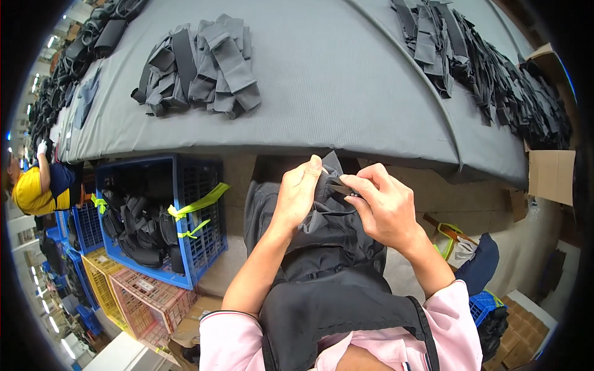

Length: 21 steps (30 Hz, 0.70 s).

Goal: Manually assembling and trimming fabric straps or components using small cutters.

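My left hand [297, 193] is closed on a dark grey fabric piece [332, 163], pinched between thumb and fingers, with a corner sticking up. Fingers of my right hand [388, 207] are closed on small thread snips [341, 188]. Their pale metal blades point left, close against the fabric by my left fingertips. The exact contact between blades and cloth is too small to tell. Below both hands, in front of my dark apron [334, 309], hangs more black cloth [318, 238], apparently joined to the held piece.
A grey-covered table [322, 80] carries a stack of dark fabric strips [201, 65] and a larger strip pile [476, 68] at right. A blue crate [189, 278] with black items stands left, beside pink [154, 297] and yellow crates. A person in yellow [37, 190] works far left.
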Available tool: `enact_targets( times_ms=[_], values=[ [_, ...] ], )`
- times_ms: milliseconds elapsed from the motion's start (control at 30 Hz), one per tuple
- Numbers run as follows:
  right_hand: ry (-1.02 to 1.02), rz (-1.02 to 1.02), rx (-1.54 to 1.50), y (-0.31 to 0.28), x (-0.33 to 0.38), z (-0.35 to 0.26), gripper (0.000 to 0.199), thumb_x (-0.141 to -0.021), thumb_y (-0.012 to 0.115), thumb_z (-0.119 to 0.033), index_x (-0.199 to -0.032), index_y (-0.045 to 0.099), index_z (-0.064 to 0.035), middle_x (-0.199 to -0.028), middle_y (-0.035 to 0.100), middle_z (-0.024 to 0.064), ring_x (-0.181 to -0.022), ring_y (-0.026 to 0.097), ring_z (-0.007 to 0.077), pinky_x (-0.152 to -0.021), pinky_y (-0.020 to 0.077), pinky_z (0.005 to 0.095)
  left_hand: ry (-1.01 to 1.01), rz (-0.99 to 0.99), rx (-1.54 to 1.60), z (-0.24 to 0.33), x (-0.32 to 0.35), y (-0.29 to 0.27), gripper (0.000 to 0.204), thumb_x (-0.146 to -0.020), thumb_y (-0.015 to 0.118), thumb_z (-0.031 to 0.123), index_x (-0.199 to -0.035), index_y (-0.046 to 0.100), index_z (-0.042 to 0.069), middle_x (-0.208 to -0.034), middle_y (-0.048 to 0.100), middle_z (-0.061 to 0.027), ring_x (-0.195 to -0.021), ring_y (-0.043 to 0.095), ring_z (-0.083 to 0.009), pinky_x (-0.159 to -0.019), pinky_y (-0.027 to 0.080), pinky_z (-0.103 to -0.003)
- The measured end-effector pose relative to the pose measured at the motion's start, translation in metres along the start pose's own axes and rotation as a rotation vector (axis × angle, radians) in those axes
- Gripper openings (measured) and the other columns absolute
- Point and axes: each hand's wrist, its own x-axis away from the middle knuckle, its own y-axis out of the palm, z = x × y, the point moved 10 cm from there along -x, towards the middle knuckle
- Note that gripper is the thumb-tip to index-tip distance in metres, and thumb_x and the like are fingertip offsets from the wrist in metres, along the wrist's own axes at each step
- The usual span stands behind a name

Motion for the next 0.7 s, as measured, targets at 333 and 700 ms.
enact_targets(
  times_ms=[333,700],
  values=[
    [-0.114,0.054,0.106,0.003,-0.001,-0.008,0.034,-0.067,0.071,-0.007,-0.1,0.063,-0.0067,-0.077,0.053,0.0029,-0.058,0.054,0.0173,-0.051,0.0426,0.0287,-0.023,-0.024,0.02,-0.002,-0.007,0.005,0.045,-0.098,0.044,0.038,-0.074,0.056,0.002,-0.065,0.046,0.0044,-0.061,0.038,-0.0057,-0.056,0.034,-0.023],
    [-0.039,0.056,-0.029,0.005,-0.01,-0.005,0.027,-0.069,0.068,-0.005,-0.095,0.062,-0.0087,-0.077,0.054,0.0057,-0.056,0.055,0.0228,-0.049,0.0437,0.0326,0.101,-0.024,-0.024,-0.009,-0.011,-0.003,0.034,-0.097,0.048,0.029,-0.088,0.058,-0.001,-0.081,0.058,-0.0003,-0.078,0.048,-0.0071,-0.074,0.045,-0.027]
  ],
)
